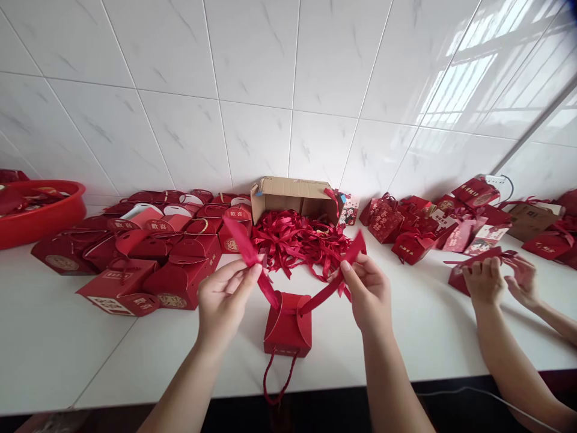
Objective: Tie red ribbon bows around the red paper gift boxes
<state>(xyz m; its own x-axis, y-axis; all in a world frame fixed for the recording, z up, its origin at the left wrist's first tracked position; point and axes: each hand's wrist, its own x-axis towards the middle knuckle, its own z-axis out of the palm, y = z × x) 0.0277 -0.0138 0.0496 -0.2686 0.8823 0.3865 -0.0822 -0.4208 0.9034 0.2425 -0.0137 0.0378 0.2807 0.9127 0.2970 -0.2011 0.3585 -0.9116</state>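
A small red box (287, 328) stands near the table's front edge, its rope handle hanging over the edge. A red ribbon (321, 296) runs through the top of the box, and its two ends are raised apart in a V. My left hand (229, 294) pinches one end, up and to the left of the box. The other end is between the thumb and fingers of my right hand (367, 291), up and to the right. Behind them, a heap of loose red ribbons (297, 240) spills from an open cardboard box (293, 187).
Many red gift boxes (180, 270) crowd the left, beside a red basin (40, 219). More decorated boxes (412, 243) stand at the right. At far right, another person's hands (487, 282) work on a red box. A tiled wall rises behind.
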